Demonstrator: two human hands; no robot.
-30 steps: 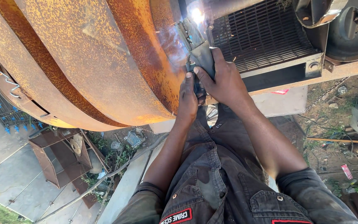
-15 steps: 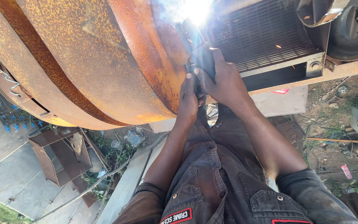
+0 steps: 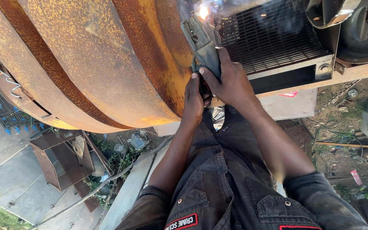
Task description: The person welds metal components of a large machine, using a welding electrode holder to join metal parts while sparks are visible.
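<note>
Two hands at work on one welding electrode holder [image 3: 201, 40], both clenched around its grey handle: right hand [image 3: 228, 81] wrapped over the top, left hand [image 3: 194, 98] gripping just below and touching the right. Holder tilted up and away, tip at the bright arc spark [image 3: 203, 12] at the far top of the scene, where the rusty yellow drum [image 3: 86, 59] on the left meets the dark metal grating [image 3: 273, 38] on the right. Weld plainly under way, arc lit, smoke drifting over the grating. Hard to judge how much of the seam is laid, glare possibly hiding the bead. Seam below the spark, between drum and holder, looks bare and rusty, so likely much left.
</note>
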